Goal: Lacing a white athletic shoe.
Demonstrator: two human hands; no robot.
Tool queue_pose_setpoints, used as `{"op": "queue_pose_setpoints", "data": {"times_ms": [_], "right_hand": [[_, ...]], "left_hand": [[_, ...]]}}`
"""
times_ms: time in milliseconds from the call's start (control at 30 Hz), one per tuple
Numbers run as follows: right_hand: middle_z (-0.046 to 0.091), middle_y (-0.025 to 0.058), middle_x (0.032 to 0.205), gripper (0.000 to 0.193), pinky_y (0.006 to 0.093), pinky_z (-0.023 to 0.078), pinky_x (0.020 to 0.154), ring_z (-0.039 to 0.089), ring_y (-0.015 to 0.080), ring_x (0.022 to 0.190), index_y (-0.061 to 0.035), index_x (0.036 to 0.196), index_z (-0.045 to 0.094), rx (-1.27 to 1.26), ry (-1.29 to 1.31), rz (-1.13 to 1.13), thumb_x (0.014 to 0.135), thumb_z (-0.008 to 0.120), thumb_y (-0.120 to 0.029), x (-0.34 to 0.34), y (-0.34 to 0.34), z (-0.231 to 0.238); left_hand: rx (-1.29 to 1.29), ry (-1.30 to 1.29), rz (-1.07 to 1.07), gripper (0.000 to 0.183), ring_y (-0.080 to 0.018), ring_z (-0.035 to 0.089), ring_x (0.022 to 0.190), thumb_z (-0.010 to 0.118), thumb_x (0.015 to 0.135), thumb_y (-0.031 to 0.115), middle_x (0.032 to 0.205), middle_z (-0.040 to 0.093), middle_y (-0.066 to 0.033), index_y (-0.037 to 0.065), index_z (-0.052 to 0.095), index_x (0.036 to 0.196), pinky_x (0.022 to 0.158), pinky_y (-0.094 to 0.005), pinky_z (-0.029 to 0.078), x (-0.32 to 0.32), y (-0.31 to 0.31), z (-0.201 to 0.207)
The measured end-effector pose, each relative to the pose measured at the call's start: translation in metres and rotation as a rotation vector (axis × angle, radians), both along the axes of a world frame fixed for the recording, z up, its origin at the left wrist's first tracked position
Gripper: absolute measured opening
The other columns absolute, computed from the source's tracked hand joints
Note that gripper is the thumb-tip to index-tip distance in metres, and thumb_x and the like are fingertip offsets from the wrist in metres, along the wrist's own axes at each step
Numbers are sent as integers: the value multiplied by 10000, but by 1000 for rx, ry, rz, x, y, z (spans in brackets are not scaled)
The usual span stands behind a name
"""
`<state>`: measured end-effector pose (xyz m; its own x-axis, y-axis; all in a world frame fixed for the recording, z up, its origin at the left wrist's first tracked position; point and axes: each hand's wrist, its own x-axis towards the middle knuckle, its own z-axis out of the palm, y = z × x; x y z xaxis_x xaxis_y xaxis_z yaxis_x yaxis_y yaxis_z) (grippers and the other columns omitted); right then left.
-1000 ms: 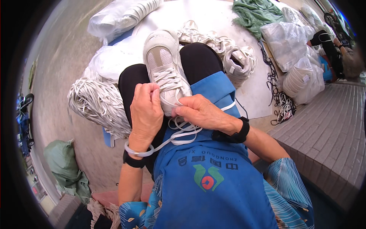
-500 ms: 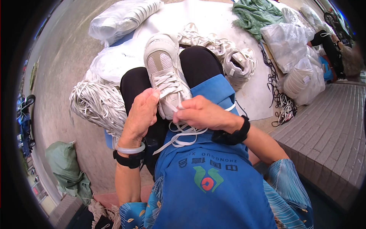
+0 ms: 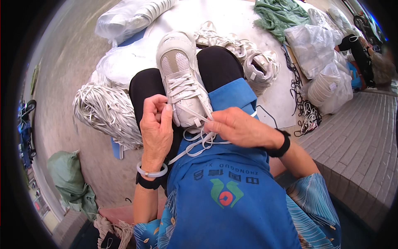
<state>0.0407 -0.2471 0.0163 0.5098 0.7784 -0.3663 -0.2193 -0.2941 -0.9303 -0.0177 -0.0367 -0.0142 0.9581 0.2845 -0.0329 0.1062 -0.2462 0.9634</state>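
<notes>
A beige and white sneaker (image 3: pixel 179 64) rests between my knees, toe pointing away from me. White shoelace (image 3: pixel 184 87) criss-crosses its upper, and loose ends lie in loops on my blue apron (image 3: pixel 232 178). Beside the shoe's left edge is my left hand (image 3: pixel 156 130), with curled fingers apart from the thumb and no lace visible between them. My right hand (image 3: pixel 238 128), at the heel end on the right, pinches a shoelace that stretches up to the eyelets. Its fingertips partly hide the lace.
A thick bundle of white laces (image 3: pixel 105 112) lies left of my knee. More sneakers (image 3: pixel 262 68) stand ahead on a white sheet (image 3: pixel 282 103). Bagged shoes (image 3: pixel 327 89) and dark laces (image 3: pixel 296 87) lie to the right, near a grey slatted surface (image 3: pixel 352 137). Another person's leg (image 3: pixel 356 52) shows far right.
My left hand has let go of the lace and drawn slightly down and left. My right hand has shifted right, still pinching lace.
</notes>
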Motion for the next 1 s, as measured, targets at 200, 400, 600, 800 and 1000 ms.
{"op": "queue_pose_setpoints", "data": {"times_ms": [200, 400, 600, 800, 1000], "right_hand": [[590, 183, 614, 109, 398, 500, 524, 633, 334, 588, 6, 796, 550, -148, -736, 118, 813, 559, -102, -40, 37, 2], [590, 170, 642, 170, 418, 500, 534, 623, 349, 597, 8, 858, 569, -111, -730, 281, 859, 583, -161, -38, 44, 8], [554, 119, 833, 270, 363, 497, 633, 594, 288, 710, -60, 1109, 595, -110, -953, -264, 839, 618, -56, -7, 26, 7], [526, 92, 882, 447, 334, 494, 617, 596, 247, 704, -94, 1223, 547, -279, -1226, -69, 794, 665, -55, 2, 22, -20], [530, 88, 883, 471, 321, 496, 620, 598, 229, 710, -82, 1239, 538, -257, -1271, -71, 789, 672, -58, -1, 21, -25]], "left_hand": [[-76, 271, -221, 286, -74, 515, 663, 554, 971, 233, 775, 619, -27, -11, 644, 852, 624, -235, 439, -2, -5, 32], [-281, 384, -328, 323, -88, 560, 678, 505, 980, 248, 764, 633, -32, -20, 635, 856, 649, -245, 472, -8, 10, 21], [-273, 290, -324, 345, -92, 565, 693, 503, 990, 272, 729, 614, -21, -15, 622, 841, 668, -239, 471, -19, 4, 14], [-356, 408, -196, 315, -78, 476, 575, 501, 975, 236, 630, 487, 1, 56, 521, 718, 565, -234, 421, -22, 10, 25], [-296, 398, -246, 332, -37, 398, 505, 506, 971, 262, 611, 445, 29, 70, 499, 699, 444, -206, 342, -23, 9, 26]]}}
